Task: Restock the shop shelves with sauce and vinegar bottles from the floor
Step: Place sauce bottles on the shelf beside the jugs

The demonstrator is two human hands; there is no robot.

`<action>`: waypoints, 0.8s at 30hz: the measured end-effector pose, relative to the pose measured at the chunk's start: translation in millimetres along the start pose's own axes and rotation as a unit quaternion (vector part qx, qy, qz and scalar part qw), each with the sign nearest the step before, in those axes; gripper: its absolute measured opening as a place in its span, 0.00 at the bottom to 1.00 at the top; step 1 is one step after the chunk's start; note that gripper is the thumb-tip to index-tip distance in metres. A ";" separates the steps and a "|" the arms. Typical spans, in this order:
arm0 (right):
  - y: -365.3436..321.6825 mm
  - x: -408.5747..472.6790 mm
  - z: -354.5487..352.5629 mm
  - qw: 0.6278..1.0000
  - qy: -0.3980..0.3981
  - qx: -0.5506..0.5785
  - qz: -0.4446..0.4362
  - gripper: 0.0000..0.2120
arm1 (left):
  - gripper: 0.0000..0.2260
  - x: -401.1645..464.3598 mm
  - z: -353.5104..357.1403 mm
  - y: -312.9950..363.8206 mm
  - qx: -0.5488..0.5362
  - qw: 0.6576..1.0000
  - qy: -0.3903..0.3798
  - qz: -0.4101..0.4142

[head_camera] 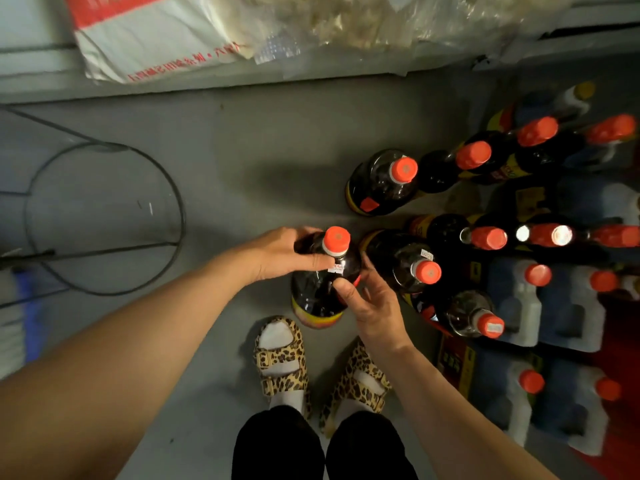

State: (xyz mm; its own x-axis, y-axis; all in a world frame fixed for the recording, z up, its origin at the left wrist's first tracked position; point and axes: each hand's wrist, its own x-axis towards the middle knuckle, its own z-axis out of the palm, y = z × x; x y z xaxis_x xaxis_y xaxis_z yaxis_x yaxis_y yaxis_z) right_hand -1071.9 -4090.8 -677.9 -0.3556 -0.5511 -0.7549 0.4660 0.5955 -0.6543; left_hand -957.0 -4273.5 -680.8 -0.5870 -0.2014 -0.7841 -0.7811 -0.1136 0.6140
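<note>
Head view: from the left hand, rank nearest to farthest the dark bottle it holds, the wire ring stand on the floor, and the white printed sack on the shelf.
1. Dark bottle: in the left hand's grip, centre of the floor.
2. Wire ring stand: on the floor, off to the left.
3. White printed sack: up on the shelf at the top, farthest.

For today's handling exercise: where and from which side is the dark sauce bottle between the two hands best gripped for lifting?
Probably the shoulder and neck just under the red cap of the dark bottle, coming from above. It stands upright on the floor, its body is broad, other bottles crowd its right, and the left hand and right hand already hold there.
</note>
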 end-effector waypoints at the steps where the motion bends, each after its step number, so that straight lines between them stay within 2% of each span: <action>1: -10.6 -10.6 3.3 1.000 -0.017 0.007 0.006 0.27 | 0.43 -17.1 0.5 2.6 0.004 1.000 0.011 -0.009; 3: -37.2 -34.4 10.1 0.999 -0.041 -0.012 0.013 0.23 | 0.41 -57.2 0.8 13.0 -0.005 0.998 0.049 -0.033; 7: -103.8 -86.9 18.0 0.989 -0.128 -0.073 0.028 0.35 | 0.29 -142.5 -5.3 47.4 -0.101 0.990 0.097 -0.024; 9: -149.8 -119.6 21.1 0.979 -0.150 -0.141 -0.001 0.36 | 0.25 -185.3 -15.1 75.6 -0.131 0.984 0.118 -0.006; 12: -218.8 -166.7 27.9 0.973 -0.139 -0.177 -0.048 0.26 | 0.17 -243.9 -32.7 133.9 -0.141 0.980 0.142 0.012; 15: -292.9 -219.9 35.1 0.979 -0.104 -0.154 -0.081 0.19 | 0.27 -302.8 -53.5 202.3 -0.128 0.977 0.170 0.033; 17: -341.7 -250.8 38.5 0.979 -0.081 -0.147 -0.114 0.22 | 0.29 -339.0 -68.3 250.2 -0.120 0.972 0.195 0.054; 20: -411.8 -290.4 38.0 0.975 -0.066 -0.136 -0.164 0.22 | 0.25 -386.4 -87.7 322.1 -0.094 0.962 0.234 0.103; 22: -452.7 -311.1 32.9 0.971 -0.068 -0.117 -0.199 0.17 | 0.20 -410.6 -99.1 364.6 -0.076 0.954 0.256 0.137; 24: -492.8 -330.4 26.3 0.963 -0.074 -0.107 -0.235 0.18 | 0.14 -433.0 -108.1 406.5 -0.069 0.948 0.263 0.166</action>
State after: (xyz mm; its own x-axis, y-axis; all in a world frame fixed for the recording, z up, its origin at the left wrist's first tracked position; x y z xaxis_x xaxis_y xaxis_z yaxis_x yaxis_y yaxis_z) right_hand -1162.7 -4217.6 -104.8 -0.3603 -0.8570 -0.3684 0.0985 0.3578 -0.9286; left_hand -997.4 -4337.6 -81.9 -0.5796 -0.7014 -0.4149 -0.5154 -0.0788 0.8533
